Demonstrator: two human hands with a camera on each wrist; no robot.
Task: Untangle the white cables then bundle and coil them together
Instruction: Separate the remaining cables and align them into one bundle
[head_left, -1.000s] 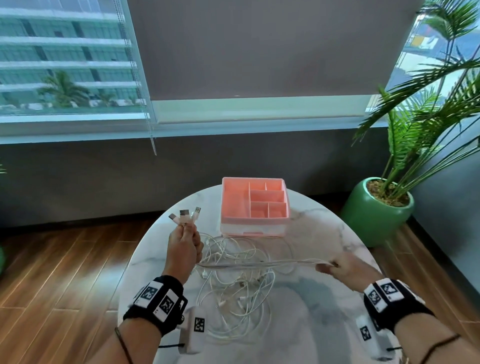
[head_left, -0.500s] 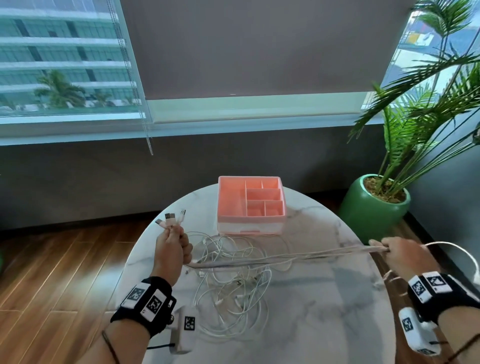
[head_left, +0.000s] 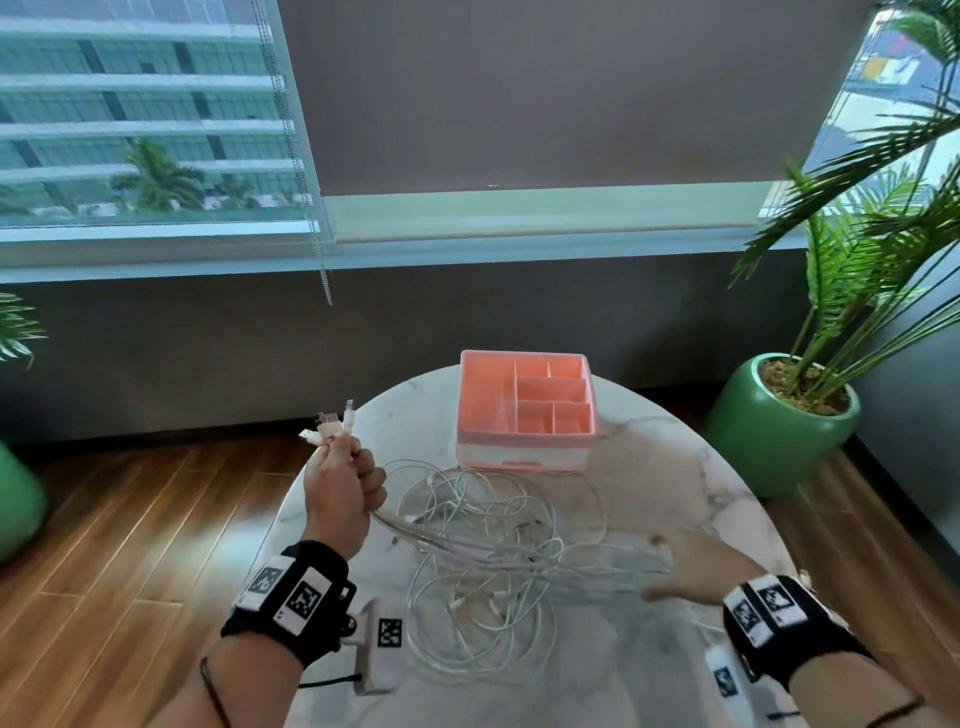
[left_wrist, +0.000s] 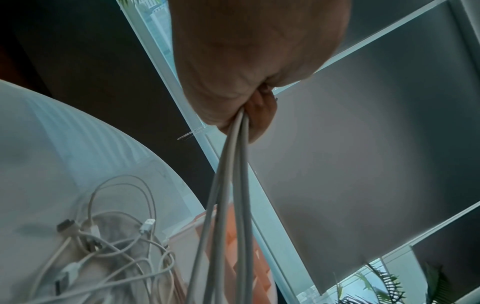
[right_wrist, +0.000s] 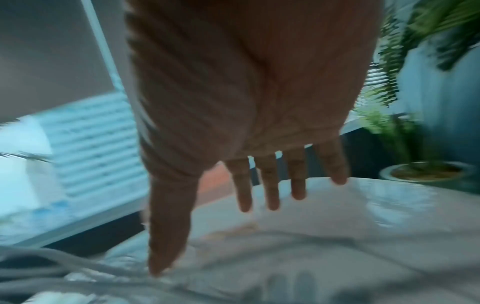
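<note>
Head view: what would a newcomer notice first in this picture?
First, the tangle of white cables on the marble table. The left hand grips several cable ends raised above the table's left edge, and the right hand is spread open over the strands. Behind stands a pink organizer.

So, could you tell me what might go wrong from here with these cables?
1. The loose white cables lie looped over each other on the marble table; pulling the held strands could tighten a knot.
2. The left hand grips only the plug ends, so a strand may slip out.
3. The right hand is open and blurred above the strands; a hasty grab might miss some or drag the heap toward the pink organizer.
</note>
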